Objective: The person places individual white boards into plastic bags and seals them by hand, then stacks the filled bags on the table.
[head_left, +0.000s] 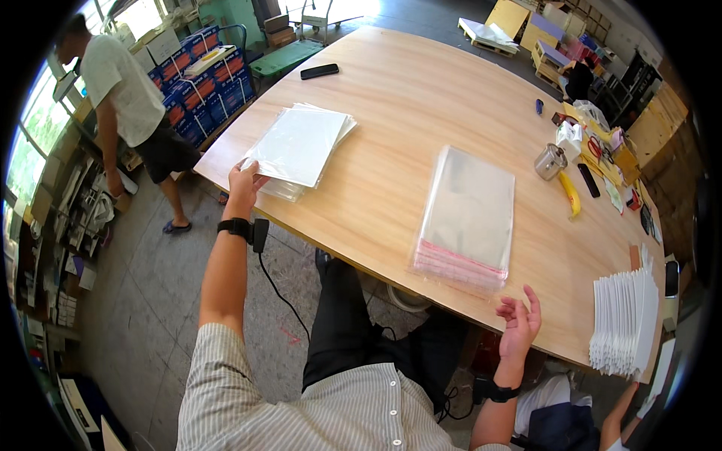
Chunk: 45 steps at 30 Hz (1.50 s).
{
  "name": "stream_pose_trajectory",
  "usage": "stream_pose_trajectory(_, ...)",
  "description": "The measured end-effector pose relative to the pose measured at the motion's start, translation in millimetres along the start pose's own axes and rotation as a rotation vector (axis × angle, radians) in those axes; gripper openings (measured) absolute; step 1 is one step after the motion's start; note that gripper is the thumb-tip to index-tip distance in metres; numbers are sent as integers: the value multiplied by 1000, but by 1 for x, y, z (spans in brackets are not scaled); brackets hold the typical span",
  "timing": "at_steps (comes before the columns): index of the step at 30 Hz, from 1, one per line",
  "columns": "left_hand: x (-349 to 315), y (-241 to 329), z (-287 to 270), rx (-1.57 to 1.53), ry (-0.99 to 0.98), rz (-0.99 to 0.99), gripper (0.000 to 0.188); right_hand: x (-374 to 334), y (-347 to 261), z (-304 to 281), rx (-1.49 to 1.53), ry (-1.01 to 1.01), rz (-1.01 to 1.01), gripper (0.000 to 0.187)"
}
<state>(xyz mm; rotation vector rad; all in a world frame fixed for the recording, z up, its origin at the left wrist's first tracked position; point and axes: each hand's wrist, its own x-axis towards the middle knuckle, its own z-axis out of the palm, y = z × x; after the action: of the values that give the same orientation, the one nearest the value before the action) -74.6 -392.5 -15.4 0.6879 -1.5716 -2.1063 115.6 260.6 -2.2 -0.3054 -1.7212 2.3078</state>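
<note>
The pile of white sheets (pixel 297 143) lies on the table (pixel 398 98) in the upper left of the frame. It looks light, bendy and slippery in its clear wrap, so a corner seems good to hold. The left hand (pixel 244 185) pinches the near corner; I can't see the fingertips underneath. Clear bags (pixel 470 203), likely thin and slidy, lie right of the middle. Near them, the right hand (pixel 519 327) has loose, spread fingers and holds nothing. At the lower right, another person (pixel 560 421) is cut off.

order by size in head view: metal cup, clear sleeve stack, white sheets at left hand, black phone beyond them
1. Clear sleeve stack
2. White sheets at left hand
3. Metal cup
4. Black phone
</note>
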Motion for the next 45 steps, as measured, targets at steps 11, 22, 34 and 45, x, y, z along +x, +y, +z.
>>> stream_pose_trajectory(11, 42, -11, -26, 1180, 241, 566, 87, 33, 55, -88, -446, 288, -333, 34)
stream_pose_trajectory(22, -52, -47, 74, 1778, -135, 702, 61, 23, 47, -66, -650, 309, -334, 26)
stream_pose_trajectory(34, -164, -36, 159, 1243, -494, 1194, 54, 22, 40, -63, -756, 279, -345, 20)
stream_pose_trajectory(45, -235, -99, 236, 1087, -1076, 1001, 39, 19, 33, -50, -823, 279, -438, 18)
